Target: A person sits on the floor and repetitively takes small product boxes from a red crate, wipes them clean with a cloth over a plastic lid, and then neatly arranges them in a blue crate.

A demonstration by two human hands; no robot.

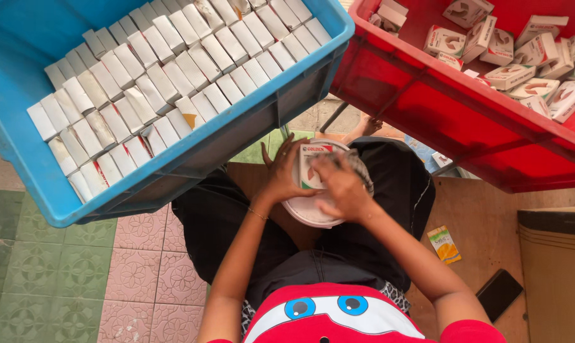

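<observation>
A small white and red carton (311, 166) lies on a round white lid (308, 211) resting on my lap. My left hand (283, 176) grips the carton's left side with fingers spread. My right hand (340, 185) presses on the carton's right end, blurred, its fingers bent over it. What is under the right fingers is hidden.
A blue crate (21, 127) packed with several rows of upright white cartons stands at the upper left. A red crate (452, 114) with loose cartons stands at the upper right. On the wooden board lie a yellow sachet (444, 244) and a black phone (499, 294). Tiled floor at left.
</observation>
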